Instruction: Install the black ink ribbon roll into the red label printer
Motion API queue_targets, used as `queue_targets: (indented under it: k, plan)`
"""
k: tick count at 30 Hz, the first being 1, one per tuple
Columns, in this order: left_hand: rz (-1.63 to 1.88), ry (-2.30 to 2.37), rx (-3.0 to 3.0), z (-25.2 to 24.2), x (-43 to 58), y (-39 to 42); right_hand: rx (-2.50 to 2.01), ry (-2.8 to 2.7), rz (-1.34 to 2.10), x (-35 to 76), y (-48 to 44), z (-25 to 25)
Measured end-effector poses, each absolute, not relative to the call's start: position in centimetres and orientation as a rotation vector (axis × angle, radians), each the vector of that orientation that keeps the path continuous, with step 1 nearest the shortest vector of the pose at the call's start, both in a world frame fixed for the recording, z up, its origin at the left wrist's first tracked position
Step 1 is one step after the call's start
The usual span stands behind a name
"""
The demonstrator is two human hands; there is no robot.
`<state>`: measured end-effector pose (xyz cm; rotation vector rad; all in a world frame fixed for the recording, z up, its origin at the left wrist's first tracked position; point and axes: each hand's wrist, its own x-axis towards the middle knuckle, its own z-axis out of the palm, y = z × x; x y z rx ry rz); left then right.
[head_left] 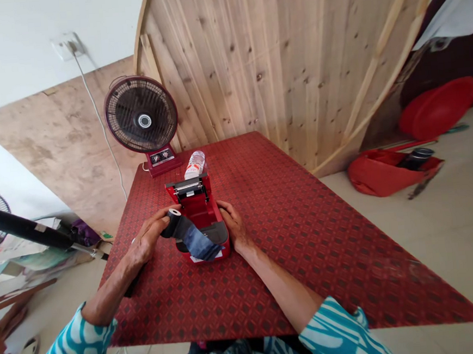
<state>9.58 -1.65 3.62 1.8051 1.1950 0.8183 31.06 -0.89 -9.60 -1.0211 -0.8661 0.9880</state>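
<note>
A small red and black printer (204,219) stands on the table with its lid (188,189) raised. At its left side, my left hand (151,234) is closed round a dark roll (173,223) with a white core. From the roll a loose dark strip (201,243) runs across the printer's front and hangs over its front edge. My right hand (235,226) grips the right side of the printer, its fingertips partly hidden behind the housing. Just behind the lid lies a clear plastic bottle (195,164) with a red and white label.
The table (308,258) has a red patterned cover. A dark red fan (144,116) stands at its back left corner. Behind leans a large wooden panel (272,59). On the floor at right are a red bag (373,174) and a red basin (440,109); another fan (23,226) is at left.
</note>
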Motion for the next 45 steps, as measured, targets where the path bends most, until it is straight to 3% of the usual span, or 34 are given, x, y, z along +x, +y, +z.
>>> queue_targets:
  k: [5,21,29,45]
  plan:
    - [0.655,1.127,1.795,4.9,10.5,-2.0,-1.033,-0.886,0.969,31.1,-0.9,-9.6]
    - [0.725,0.992,1.522,4.4,10.6,-1.9,-1.044,-0.863,0.979,30.9,-0.9,-8.8]
    - [0.577,0.897,1.452,4.4,8.9,-3.0,-1.042,-0.849,0.982,30.8,-0.8,-8.8]
    - [0.687,0.806,1.183,4.2,10.1,-3.1,-1.039,-0.871,0.972,31.0,-0.6,-9.4]
